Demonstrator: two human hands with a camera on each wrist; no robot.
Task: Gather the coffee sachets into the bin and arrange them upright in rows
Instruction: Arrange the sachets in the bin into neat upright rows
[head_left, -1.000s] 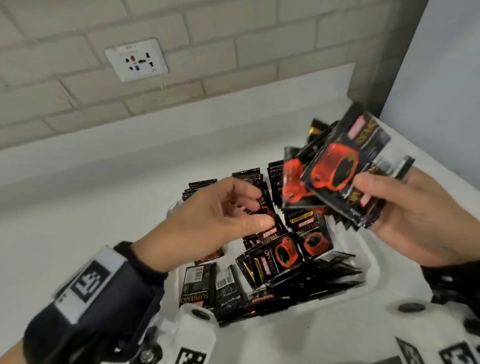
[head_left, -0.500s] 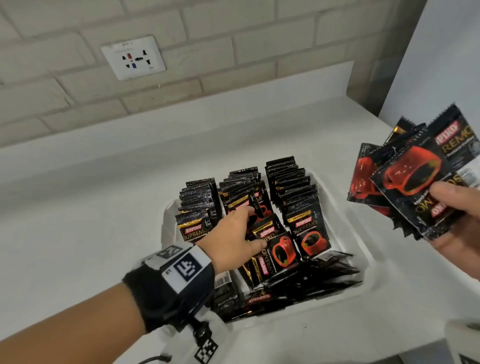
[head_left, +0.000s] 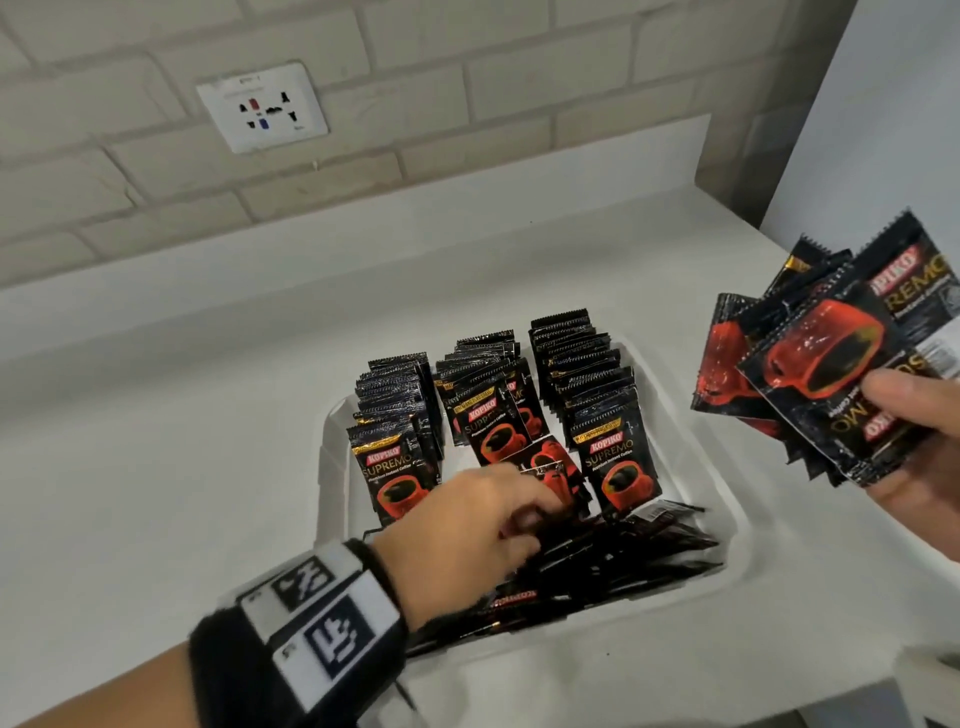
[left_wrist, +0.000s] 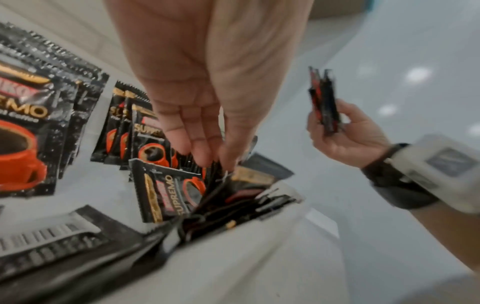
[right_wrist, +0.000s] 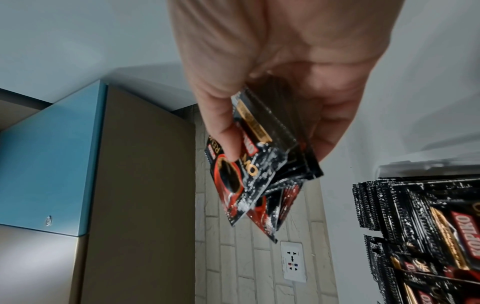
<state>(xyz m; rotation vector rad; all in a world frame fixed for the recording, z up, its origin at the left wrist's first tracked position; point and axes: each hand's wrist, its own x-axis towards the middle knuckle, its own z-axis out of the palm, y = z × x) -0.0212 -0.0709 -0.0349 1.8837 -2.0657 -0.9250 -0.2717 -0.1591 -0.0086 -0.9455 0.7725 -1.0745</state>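
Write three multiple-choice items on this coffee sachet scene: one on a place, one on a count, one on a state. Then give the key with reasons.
1. Where is the fan of sachets held by the right hand?
A. Inside the bin
B. In the air, right of the bin
C. Flat on the counter

2. How many upright rows of sachets stand in the white bin?
A. One
B. Three
C. Six

3. How do the sachets at the bin's near end lie?
A. Upright in a row
B. Flat in a loose pile
C. Stacked outside the bin

Key: 1 B, the head view shows the fan raised beside the bin. 2 B, three rows run front to back. 3 B, they lie jumbled where the left hand reaches in.
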